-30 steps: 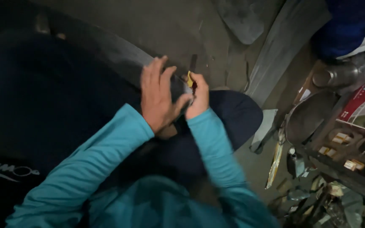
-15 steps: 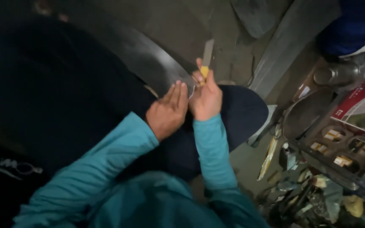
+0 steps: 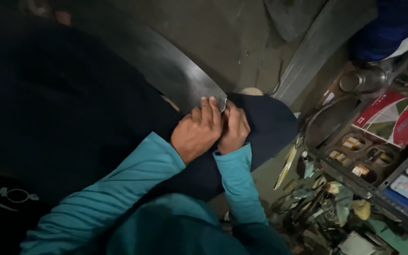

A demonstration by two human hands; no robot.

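A wide strip of black rubber (image 3: 166, 61) curves across my lap and ends at my knee. My left hand (image 3: 197, 130) lies on the strip's cut end, fingers pressed flat on it. My right hand (image 3: 234, 127) is closed right beside the left one at the same end, pinching the rubber's corner. The yellow-handled blade seen earlier is hidden now; I cannot tell if the right hand still has it. Both sleeves are teal. My knee in dark cloth (image 3: 270, 125) sits under the hands.
A second dark rubber strip (image 3: 317, 47) leans at the upper right. A compartmented tool tray (image 3: 355, 160) with small boxes, a metal tin (image 3: 362, 80), a red carton (image 3: 395, 118) and scattered tools (image 3: 317, 203) crowd the right side. Grey floor (image 3: 232, 33) lies beyond the knee.
The right hand, which held a yellow-handled blade raised above the strip, has dropped to the strip's end. Both hands have closed together on the rubber's cut edge.
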